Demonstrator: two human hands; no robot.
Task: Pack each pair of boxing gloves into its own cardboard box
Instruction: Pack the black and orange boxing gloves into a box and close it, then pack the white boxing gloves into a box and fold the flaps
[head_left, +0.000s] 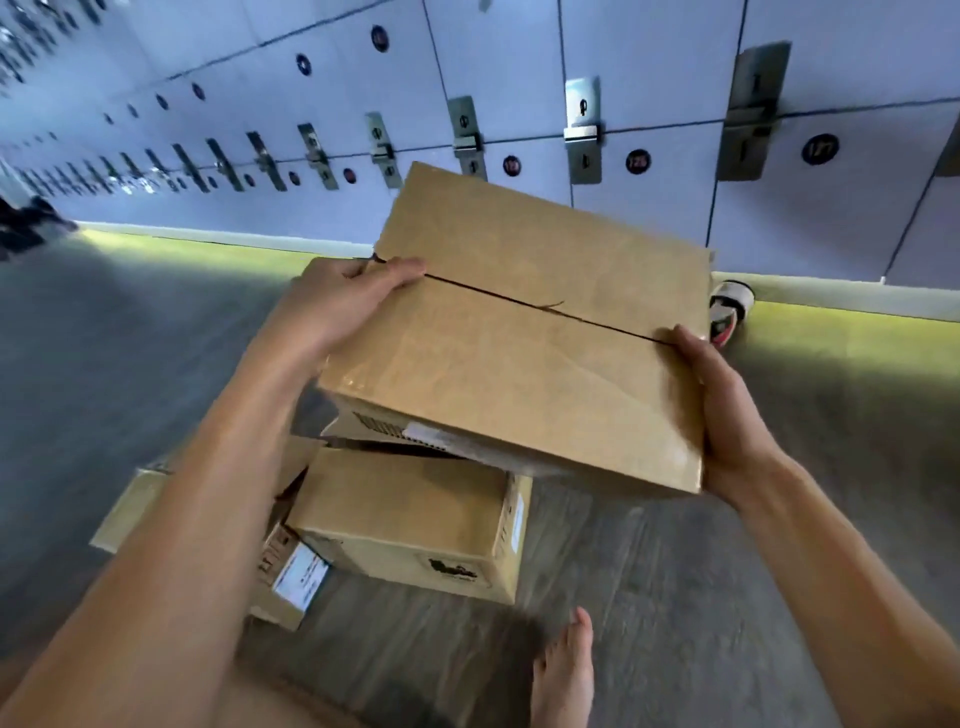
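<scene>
**Q:** What failure is to be expected from this state?

**A:** The box (519, 353) is held in the air, tilted, above the stack (410, 525) on the floor (727, 571). Its top flaps are closed, but no tape is seen across the seam (498, 297). If the box is tipped further, the flaps may be forced apart and anything inside spilled; the contents cannot be seen. A slip is also judged possible, since the load is carried at two opposite edges only. If the box is set down askew, the uneven stack may be toppled.

**Q:** How is each grip set?

**A:** The left grip (343, 296) is curled round the left end of the seam, with the thumb laid on top and the fingers hidden behind the side wall. The right grip (722, 410) is clamped on the right edge, with the thumb on the top face by the seam and the fingers passed beneath. Neither is spread open.

**Q:** Where are the gloves?

**A:** What appears to be one glove (730, 312) is seen on the floor beside the lockers (649, 62), partly hidden behind the box. No other is visible.
</scene>
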